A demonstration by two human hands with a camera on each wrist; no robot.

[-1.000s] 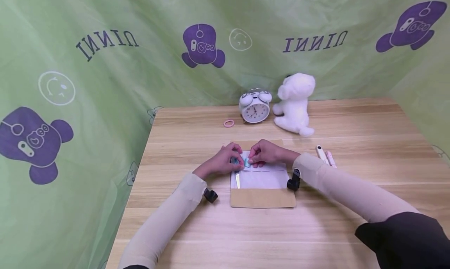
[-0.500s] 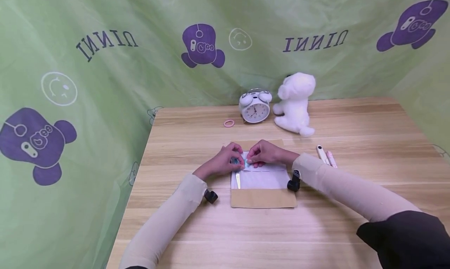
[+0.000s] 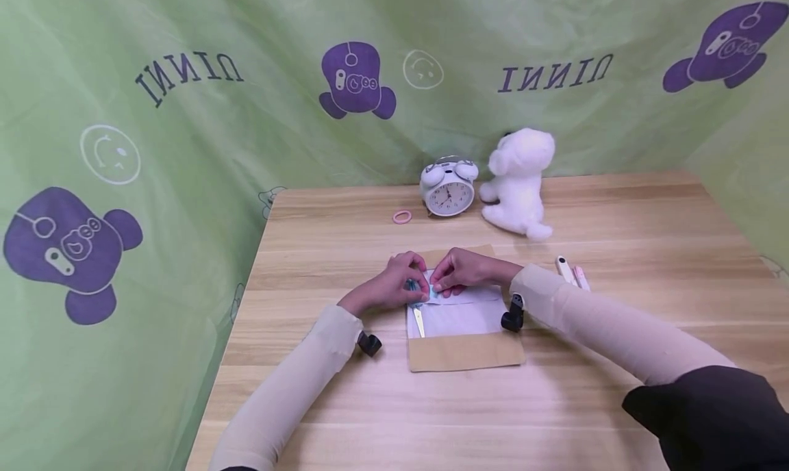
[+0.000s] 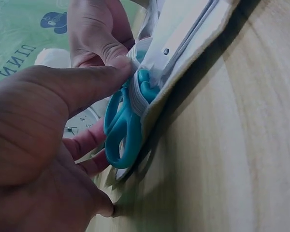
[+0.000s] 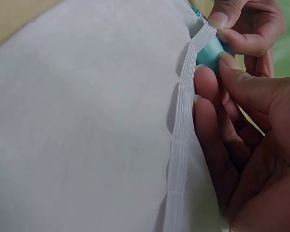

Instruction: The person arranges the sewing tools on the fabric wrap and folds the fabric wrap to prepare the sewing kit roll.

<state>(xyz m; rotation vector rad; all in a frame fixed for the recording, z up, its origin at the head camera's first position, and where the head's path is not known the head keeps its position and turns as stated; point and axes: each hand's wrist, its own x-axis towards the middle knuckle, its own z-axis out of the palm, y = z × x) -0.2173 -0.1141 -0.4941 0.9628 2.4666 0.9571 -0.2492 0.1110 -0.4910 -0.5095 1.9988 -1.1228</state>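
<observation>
A brown fabric pouch (image 3: pixel 466 352) with white lining lies unfolded on the table. Scissors (image 4: pixel 126 137) with teal handles are tucked through a white elastic strip (image 5: pixel 181 121), which is stitched into loops along the lining. My left hand (image 3: pixel 397 281) pinches the strip beside the scissors between thumb and finger. My right hand (image 3: pixel 465 270) holds a small glossy light-teal item (image 5: pixel 210 55) at the neighbouring loop, where the strip crosses over part of it. Fingers hide much of this item, and I cannot tell its kind.
Behind the pouch stand a white alarm clock (image 3: pixel 449 190) and a white plush dog (image 3: pixel 520 183). A pink ring-shaped band (image 3: pixel 402 217) lies left of the clock. Right of the pouch are a white slim object (image 3: pixel 564 269) and a pink one (image 3: pixel 581 278).
The pouch has shifted slightly toward me and turned a little. Less of the light-teal item shows now beneath my right fingers. My left hand keeps its pinch in nearly the same place.
</observation>
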